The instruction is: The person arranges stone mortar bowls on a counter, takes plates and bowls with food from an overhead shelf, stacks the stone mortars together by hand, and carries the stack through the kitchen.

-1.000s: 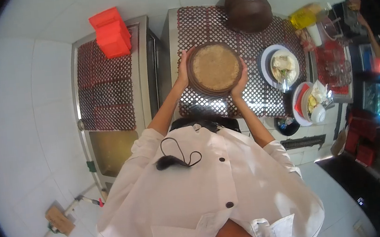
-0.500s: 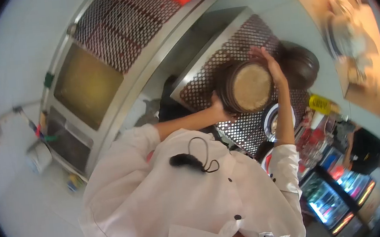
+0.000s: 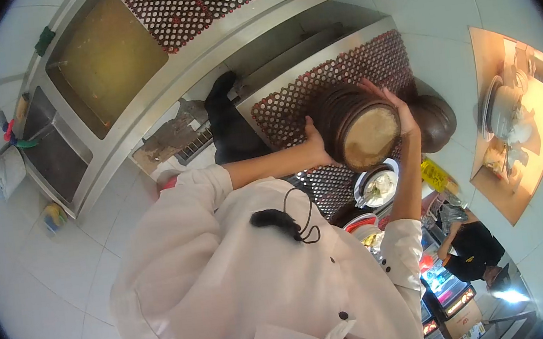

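Observation:
A stack of round dark brown dishes (image 3: 370, 134), its top face tan and worn, is held tilted between my two hands. My left hand (image 3: 316, 143) presses its near left side, fingers partly hidden by the stack. Around the far right side curves my right hand (image 3: 394, 105). Beneath lies a perforated dark red mat (image 3: 328, 74) on the steel counter. Another dark brown rounded stack (image 3: 432, 123) stands just beyond my right hand. A plate with white food (image 3: 379, 186) sits close to the stack's lower edge.
A steel sink with cloudy yellowish water (image 3: 108, 61) is at the upper left, beside a smaller basin (image 3: 58, 152). A yellow bottle (image 3: 436, 175) lies right of the plates. Dishes (image 3: 506, 108) show through a lit wall opening. A person in black (image 3: 475, 250) is at the lower right.
My view has swung round toward the sink side. The stack in my hands has gone from nearly level to tilted, and my legs and the floor drain now show.

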Motion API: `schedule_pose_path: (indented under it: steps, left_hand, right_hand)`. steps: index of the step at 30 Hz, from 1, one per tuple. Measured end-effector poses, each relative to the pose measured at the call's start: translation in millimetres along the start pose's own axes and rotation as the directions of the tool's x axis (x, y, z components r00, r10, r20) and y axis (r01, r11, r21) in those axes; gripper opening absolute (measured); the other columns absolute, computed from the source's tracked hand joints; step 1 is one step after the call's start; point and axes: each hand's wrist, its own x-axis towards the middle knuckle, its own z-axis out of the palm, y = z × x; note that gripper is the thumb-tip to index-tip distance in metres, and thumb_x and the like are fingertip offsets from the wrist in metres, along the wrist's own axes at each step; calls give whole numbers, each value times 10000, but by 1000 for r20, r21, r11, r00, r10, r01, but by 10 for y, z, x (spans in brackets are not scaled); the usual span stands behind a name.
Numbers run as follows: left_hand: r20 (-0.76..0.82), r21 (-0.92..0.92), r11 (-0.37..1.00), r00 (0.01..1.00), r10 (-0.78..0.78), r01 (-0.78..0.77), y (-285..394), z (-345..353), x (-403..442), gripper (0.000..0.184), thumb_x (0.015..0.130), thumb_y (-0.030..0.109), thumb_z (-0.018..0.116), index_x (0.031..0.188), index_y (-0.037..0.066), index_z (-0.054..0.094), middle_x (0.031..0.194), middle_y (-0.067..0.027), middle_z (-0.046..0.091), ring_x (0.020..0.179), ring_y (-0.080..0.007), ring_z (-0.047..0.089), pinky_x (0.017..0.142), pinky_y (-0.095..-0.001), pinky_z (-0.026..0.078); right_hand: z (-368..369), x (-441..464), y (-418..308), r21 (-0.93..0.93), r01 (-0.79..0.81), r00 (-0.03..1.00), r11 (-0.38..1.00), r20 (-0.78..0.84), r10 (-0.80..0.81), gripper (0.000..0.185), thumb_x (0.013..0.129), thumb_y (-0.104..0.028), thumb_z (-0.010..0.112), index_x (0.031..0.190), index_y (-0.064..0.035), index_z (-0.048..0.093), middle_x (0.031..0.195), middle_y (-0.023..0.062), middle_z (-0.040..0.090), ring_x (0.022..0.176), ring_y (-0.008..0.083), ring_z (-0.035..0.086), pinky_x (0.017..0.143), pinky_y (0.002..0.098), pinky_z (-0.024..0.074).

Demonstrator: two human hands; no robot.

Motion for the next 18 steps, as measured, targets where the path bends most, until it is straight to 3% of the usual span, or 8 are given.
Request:
schedule_pose_path:
  steps: [6,12,15,18]
  left_hand:
    - [42,28,999,998,43,-44,0,4,164,1224,777,985,94,1627,123,270,1667,-154,294,1545,-381,230,1219,-649,99]
    - [-111,33,996,990,85,-82,16,171,159,1237,770,990,84,1615,114,304,1659,-161,310,1539,-378,248,1220,-641,105]
    - [-86,49,997,995,56,-52,41,140,205,1236,758,1001,85,1618,140,304,1624,-146,386,1514,-367,319,1207,-644,164]
    - [-57,34,999,998,32,-30,24,194,114,1227,764,996,83,1615,143,315,1624,-149,386,1520,-368,307,1210,-645,153]
  right_hand:
    - [26,-96,-20,-46,32,999,998,-23,-33,700,1051,-477,438,1567,-8,381,1654,156,316,1532,268,287,1256,375,201]
    - [-68,-161,25,-70,74,995,995,-59,-79,698,1048,-475,444,1571,-17,379,1663,157,298,1532,278,286,1254,381,208]
    - [-118,-152,30,-80,91,993,993,-73,-97,696,1047,-471,450,1574,-23,377,1660,160,304,1526,282,299,1247,382,228]
    - [-171,-129,60,-28,74,995,997,-70,-76,686,1046,-464,456,1581,-42,374,1654,167,314,1523,279,306,1241,379,242]
